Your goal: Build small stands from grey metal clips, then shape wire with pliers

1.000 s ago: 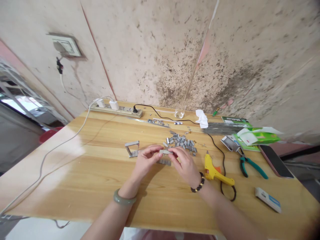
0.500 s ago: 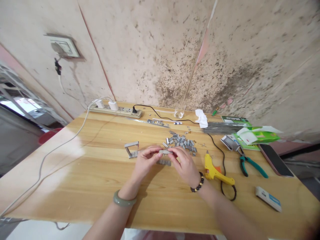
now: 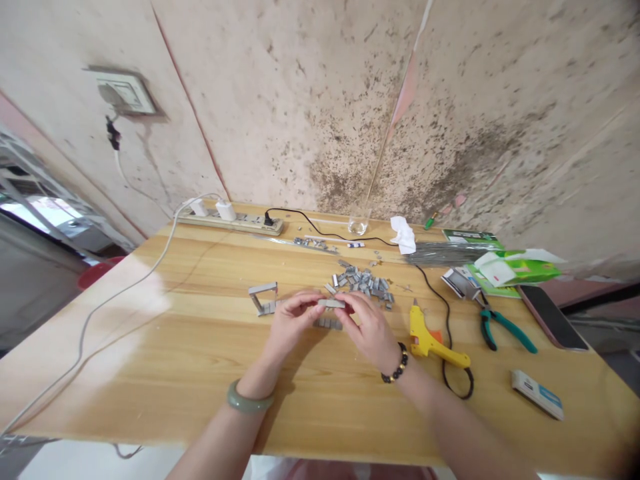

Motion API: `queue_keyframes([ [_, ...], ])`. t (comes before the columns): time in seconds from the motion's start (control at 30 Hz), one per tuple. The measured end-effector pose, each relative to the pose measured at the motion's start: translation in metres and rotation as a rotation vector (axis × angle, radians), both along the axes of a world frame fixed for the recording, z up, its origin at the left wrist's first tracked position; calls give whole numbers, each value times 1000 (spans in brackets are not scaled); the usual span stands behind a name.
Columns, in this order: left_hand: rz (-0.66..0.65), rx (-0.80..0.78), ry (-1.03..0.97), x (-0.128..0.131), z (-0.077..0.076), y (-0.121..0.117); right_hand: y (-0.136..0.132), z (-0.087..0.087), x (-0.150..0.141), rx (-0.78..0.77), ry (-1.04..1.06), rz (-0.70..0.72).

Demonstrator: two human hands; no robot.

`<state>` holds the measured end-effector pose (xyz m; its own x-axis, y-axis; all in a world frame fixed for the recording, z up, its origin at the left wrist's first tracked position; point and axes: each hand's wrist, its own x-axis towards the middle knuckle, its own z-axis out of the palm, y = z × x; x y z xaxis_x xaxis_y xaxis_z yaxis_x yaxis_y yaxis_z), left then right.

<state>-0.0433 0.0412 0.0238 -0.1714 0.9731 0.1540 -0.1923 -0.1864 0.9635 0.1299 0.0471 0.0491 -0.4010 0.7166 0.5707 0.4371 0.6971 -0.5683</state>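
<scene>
My left hand (image 3: 299, 319) and my right hand (image 3: 367, 325) are closed, fingertips pinching the two ends of a short grey strip (image 3: 331, 303) that looks like a bar of staples. It is held level above the table. Just below it on the wood lies a row of similar grey pieces (image 3: 329, 324), partly hidden by my hands. Beyond my right hand is a loose pile of grey strips (image 3: 363, 280). To the left of my left hand stands an open four-sided frame (image 3: 263, 289) of the same grey strips.
A yellow glue gun (image 3: 431, 341) lies right of my right hand, its black cord curling behind. Further right are green-handled pliers (image 3: 510, 330), a phone (image 3: 553, 318) and a small box (image 3: 537, 395). A power strip (image 3: 240, 223) and a glass cup (image 3: 358, 225) stand along the wall.
My hands stay in almost the same place. The strip between them has turned slightly, and the right fingertips have shifted a little along its end.
</scene>
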Motion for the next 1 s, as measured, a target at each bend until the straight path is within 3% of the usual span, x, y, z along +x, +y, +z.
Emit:
queue_keyframes([
  [1.0,-7,-35,-44,-1,-9,2,1,-2,1,6,3,-2],
])
